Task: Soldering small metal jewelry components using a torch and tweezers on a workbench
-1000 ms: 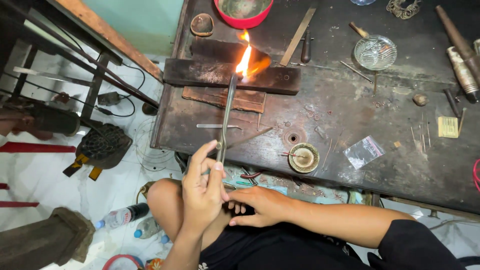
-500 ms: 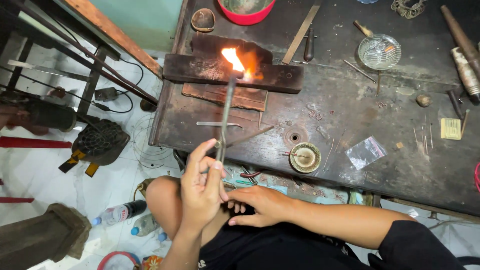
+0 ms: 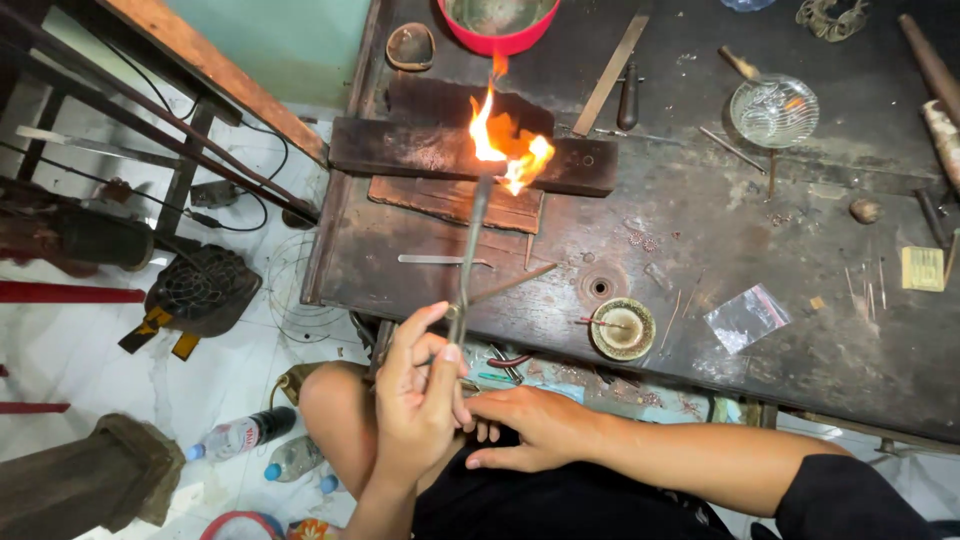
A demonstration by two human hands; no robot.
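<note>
Dark wood block (image 3: 440, 155) sits on the workbench (image 3: 760, 260) with a flame (image 3: 505, 140) burning on it (the heating looks underway, not finished). Left hand (image 3: 420, 400) is clenched around the thin torch pipe (image 3: 470, 250), which reaches far ahead. Right hand (image 3: 530, 425) rests loose, holding nothing.

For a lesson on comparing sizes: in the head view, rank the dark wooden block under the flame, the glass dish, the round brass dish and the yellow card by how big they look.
1. Dark wooden block
2. Glass dish
3. Round brass dish
4. Yellow card

The brass dish lies nearer the camera, so its true size against the glass dish is unsure.
</note>
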